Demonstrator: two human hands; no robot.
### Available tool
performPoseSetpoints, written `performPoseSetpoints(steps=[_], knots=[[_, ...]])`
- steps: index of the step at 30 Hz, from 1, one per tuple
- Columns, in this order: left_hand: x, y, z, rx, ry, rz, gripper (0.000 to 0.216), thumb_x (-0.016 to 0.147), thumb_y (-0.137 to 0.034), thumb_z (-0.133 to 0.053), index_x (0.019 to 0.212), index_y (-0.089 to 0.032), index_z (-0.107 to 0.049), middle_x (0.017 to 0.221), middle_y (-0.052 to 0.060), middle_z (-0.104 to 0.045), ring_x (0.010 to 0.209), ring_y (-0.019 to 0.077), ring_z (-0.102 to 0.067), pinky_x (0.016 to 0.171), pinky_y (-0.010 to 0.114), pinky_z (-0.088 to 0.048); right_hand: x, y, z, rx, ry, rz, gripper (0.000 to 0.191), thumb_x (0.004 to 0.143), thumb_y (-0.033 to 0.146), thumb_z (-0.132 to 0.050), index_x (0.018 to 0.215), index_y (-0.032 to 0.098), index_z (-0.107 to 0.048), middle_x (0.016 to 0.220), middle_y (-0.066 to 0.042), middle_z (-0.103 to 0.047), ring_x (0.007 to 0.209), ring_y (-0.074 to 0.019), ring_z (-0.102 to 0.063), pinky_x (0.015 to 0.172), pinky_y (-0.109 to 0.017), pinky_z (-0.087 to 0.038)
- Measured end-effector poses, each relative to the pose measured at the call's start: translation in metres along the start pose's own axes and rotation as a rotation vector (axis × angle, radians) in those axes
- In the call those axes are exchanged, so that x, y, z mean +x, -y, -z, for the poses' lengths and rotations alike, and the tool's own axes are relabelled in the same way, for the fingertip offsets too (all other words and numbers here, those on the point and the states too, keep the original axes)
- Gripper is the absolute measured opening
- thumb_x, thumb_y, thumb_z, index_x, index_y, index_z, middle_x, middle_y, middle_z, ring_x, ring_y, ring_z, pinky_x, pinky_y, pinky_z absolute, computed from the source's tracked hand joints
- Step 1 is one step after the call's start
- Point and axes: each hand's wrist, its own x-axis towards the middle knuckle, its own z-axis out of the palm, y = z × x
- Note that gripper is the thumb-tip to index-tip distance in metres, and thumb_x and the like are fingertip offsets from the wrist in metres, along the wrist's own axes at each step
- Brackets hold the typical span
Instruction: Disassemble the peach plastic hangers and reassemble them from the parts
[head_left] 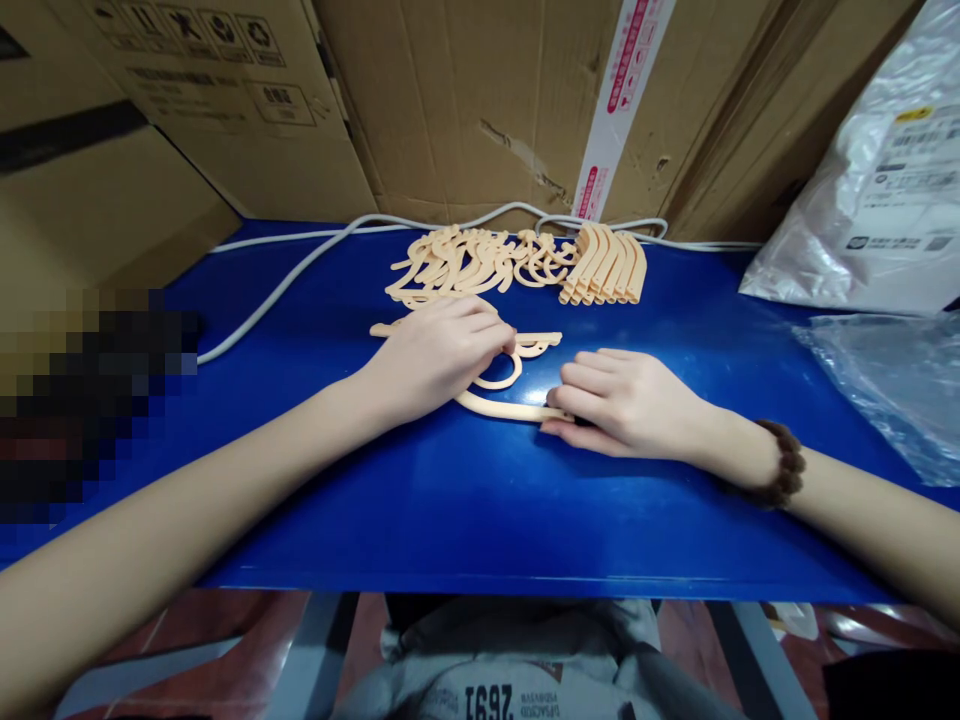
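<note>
A pale orange plastic frame (501,384) with curved loops and straight bars lies on the blue table (480,520) between my hands. My left hand (439,352) rests on its left part, fingers curled and pinching the piece. My right hand (619,400) has its fingers bent and presses on the long lower bar at its right end. Behind them lies a pile of loose curved pieces (469,262) of the same plastic, and beside it a neat row of stacked angled pieces (606,265).
A white cable (300,268) runs across the back of the table. Cardboard boxes (465,100) stand along the rear edge. Plastic bags (877,190) sit at the right. A pixelated patch covers the left side.
</note>
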Motion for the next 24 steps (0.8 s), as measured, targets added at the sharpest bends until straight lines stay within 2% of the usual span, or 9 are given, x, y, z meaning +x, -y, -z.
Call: performPoseSetpoints(steps=[2,5,9,13,16,19,21,24], knots=[[0.001,0.0,-0.001,0.007,-0.016,-0.008,0.025,0.1,-0.016,-0.046,0.094,-0.017,-0.07,0.096,0.007,-0.075,0.094,0.0221,-0.067,0.079,0.033,-0.052,0.0,0.001,0.001,-0.036,-0.028,0.054,0.038,0.106,0.036,-0.041,0.081,0.018,-0.063,0.072,-0.002,-0.06,0.066,-0.0163,-0.048,0.063,-0.031,-0.033],[0.001,0.0,-0.003,0.011,-0.021,0.004,0.025,0.1,-0.017,-0.047,0.093,-0.017,-0.07,0.099,0.007,-0.076,0.095,0.0222,-0.067,0.08,0.034,-0.052,0.0,0.001,0.0,-0.043,-0.065,0.032,0.034,0.106,0.035,-0.043,0.088,0.016,-0.066,0.074,-0.003,-0.062,0.068,-0.0166,-0.05,0.064,-0.031,-0.035],[0.0,-0.001,-0.002,-0.029,0.001,0.046,0.023,0.1,-0.018,-0.047,0.097,-0.018,-0.07,0.103,0.006,-0.076,0.1,0.0221,-0.066,0.085,0.035,-0.052,0.0,0.0,-0.001,-0.01,-0.062,0.022,0.038,0.104,0.044,-0.045,0.091,0.016,-0.067,0.076,-0.003,-0.063,0.069,-0.017,-0.052,0.065,-0.031,-0.036],[0.001,0.001,0.004,-0.132,0.029,0.126,0.022,0.101,-0.028,-0.049,0.1,-0.018,-0.069,0.108,0.007,-0.074,0.102,0.0232,-0.066,0.087,0.037,-0.05,-0.001,-0.001,-0.001,-0.014,-0.054,0.022,0.037,0.104,0.044,-0.046,0.09,0.016,-0.066,0.076,-0.002,-0.063,0.069,-0.017,-0.052,0.064,-0.031,-0.036],[0.001,0.01,0.008,-0.118,0.004,0.272,0.028,0.101,-0.036,-0.047,0.097,-0.019,-0.069,0.102,0.007,-0.074,0.098,0.0247,-0.065,0.087,0.038,-0.048,0.0,-0.001,-0.001,-0.014,-0.071,-0.01,0.034,0.104,0.04,-0.047,0.09,0.016,-0.067,0.075,-0.002,-0.062,0.069,-0.0171,-0.052,0.064,-0.031,-0.035],[0.0,0.023,0.011,-0.065,-0.033,0.49,0.025,0.098,-0.036,-0.049,0.092,-0.02,-0.068,0.101,0.007,-0.073,0.099,0.0257,-0.064,0.084,0.036,-0.047,0.0,0.0,-0.001,-0.015,-0.095,-0.018,0.032,0.104,0.037,-0.048,0.09,0.016,-0.067,0.073,-0.002,-0.061,0.068,-0.017,-0.051,0.063,-0.03,-0.035],[0.001,0.032,0.012,-0.063,-0.025,0.638,0.02,0.093,-0.033,-0.052,0.09,-0.021,-0.068,0.101,0.006,-0.072,0.098,0.0255,-0.063,0.079,0.034,-0.045,0.001,0.0,-0.001,-0.016,-0.118,-0.017,0.03,0.103,0.035,-0.049,0.091,0.016,-0.067,0.073,-0.002,-0.061,0.067,-0.0168,-0.051,0.062,-0.03,-0.035],[0.002,0.044,0.013,-0.089,0.009,0.822,0.016,0.089,-0.035,-0.056,0.086,-0.022,-0.066,0.091,0.004,-0.071,0.086,0.0234,-0.063,0.068,0.032,-0.04,0.001,0.0,-0.001,-0.018,-0.151,-0.033,0.025,0.103,0.031,-0.05,0.095,0.015,-0.067,0.075,-0.002,-0.064,0.067,-0.0164,-0.052,0.062,-0.03,-0.035]])
